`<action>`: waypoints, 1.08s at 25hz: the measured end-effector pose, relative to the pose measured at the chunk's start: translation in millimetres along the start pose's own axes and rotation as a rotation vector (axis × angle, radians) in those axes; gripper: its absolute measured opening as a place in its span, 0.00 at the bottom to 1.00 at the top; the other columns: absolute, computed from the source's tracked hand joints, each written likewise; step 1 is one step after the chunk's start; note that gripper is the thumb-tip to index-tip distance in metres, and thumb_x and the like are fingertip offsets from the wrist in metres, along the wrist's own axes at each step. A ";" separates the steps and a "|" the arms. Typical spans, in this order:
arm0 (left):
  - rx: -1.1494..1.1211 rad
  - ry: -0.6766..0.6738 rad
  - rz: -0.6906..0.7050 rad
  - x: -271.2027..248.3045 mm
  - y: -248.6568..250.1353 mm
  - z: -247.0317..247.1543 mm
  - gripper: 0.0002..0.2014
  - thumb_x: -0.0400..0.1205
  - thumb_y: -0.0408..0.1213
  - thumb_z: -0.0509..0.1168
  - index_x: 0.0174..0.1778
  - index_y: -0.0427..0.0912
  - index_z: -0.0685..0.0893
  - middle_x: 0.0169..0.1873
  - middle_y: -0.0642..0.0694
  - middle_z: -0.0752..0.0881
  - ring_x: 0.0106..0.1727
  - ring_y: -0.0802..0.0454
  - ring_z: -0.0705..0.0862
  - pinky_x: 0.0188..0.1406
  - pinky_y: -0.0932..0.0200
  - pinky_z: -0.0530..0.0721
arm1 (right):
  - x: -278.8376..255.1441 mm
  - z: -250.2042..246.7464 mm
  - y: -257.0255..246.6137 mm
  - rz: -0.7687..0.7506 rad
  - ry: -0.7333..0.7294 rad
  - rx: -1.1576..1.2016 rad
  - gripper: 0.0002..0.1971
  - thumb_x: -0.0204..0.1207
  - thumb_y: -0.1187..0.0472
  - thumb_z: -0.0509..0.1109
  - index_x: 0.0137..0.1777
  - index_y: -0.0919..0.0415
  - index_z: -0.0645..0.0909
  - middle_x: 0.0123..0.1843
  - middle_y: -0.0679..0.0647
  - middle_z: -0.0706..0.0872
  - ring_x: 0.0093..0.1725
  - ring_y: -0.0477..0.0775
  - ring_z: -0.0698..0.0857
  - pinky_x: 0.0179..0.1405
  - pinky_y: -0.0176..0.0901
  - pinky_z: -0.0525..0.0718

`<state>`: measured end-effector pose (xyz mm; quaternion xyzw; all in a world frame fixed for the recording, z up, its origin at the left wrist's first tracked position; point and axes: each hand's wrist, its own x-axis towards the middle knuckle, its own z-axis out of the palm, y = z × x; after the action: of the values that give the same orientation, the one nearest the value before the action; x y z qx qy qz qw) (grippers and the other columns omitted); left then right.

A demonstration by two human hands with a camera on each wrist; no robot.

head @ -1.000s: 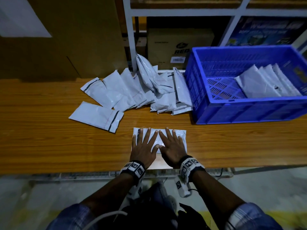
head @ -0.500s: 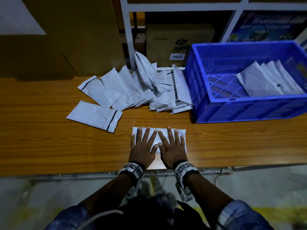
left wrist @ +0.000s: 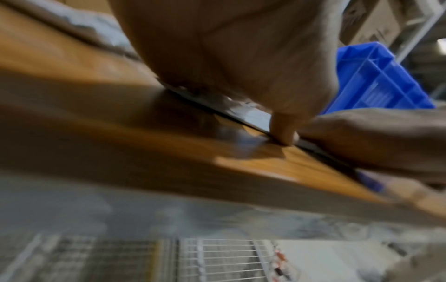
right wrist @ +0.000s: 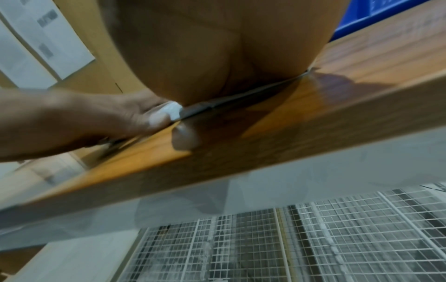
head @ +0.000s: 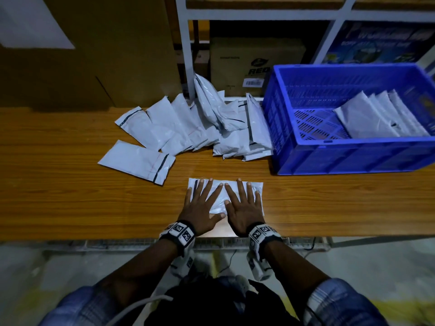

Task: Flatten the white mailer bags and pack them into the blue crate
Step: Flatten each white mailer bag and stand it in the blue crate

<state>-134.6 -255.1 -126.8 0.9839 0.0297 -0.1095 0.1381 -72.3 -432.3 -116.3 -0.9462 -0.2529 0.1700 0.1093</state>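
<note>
A white mailer bag (head: 217, 201) lies flat on the wooden table near its front edge. My left hand (head: 200, 203) and right hand (head: 242, 203) both press on it, palms down, fingers straight and spread, side by side. In the wrist views the bag shows as a thin sheet (left wrist: 251, 114) (right wrist: 236, 99) under each palm. A loose pile of white mailer bags (head: 211, 128) lies behind, with one single bag (head: 136, 161) to the left. The blue crate (head: 353, 156) stands at the right and holds several flattened bags (head: 376, 118) leaning in its right half.
The wooden table (head: 70, 196) runs left to right, its front edge just under my wrists. Behind stand a white shelf post (head: 186, 55), a cardboard box (head: 254, 62) and a large brown carton (head: 106, 55). A wire mesh rack (right wrist: 289, 238) shows below the table.
Both hands stay pressed flat on the same bag; they have spread slightly apart across it. The pile and the crate have not moved.
</note>
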 end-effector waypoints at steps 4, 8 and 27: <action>0.042 -0.040 0.031 0.0 -5.1 -11.4 0.41 0.83 0.71 0.51 0.88 0.61 0.42 0.88 0.53 0.39 0.87 0.50 0.31 0.82 0.38 0.29 | -2.0 -1.5 -0.7 -0.020 0.010 0.015 0.28 0.86 0.39 0.33 0.83 0.34 0.30 0.84 0.45 0.24 0.85 0.56 0.28 0.83 0.61 0.32; 0.072 -0.082 0.029 2.5 0.5 -29.6 0.38 0.84 0.68 0.51 0.88 0.61 0.45 0.89 0.53 0.45 0.89 0.49 0.41 0.85 0.41 0.41 | -5.0 -2.1 -0.7 -0.013 0.014 0.061 0.28 0.85 0.35 0.33 0.83 0.32 0.31 0.84 0.43 0.24 0.84 0.56 0.26 0.82 0.60 0.29; 0.033 0.041 -0.037 25.8 1.3 -102.5 0.44 0.80 0.34 0.65 0.88 0.58 0.49 0.88 0.51 0.55 0.87 0.48 0.55 0.85 0.40 0.49 | 19.0 -105.2 -30.5 -0.103 -0.007 -0.189 0.42 0.82 0.62 0.58 0.85 0.36 0.36 0.89 0.50 0.44 0.86 0.72 0.44 0.83 0.68 0.45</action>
<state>-88.1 -227.2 -36.1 0.9873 0.0491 -0.0924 0.1194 -30.6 -409.3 -15.8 -0.9374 -0.3164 0.1430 0.0274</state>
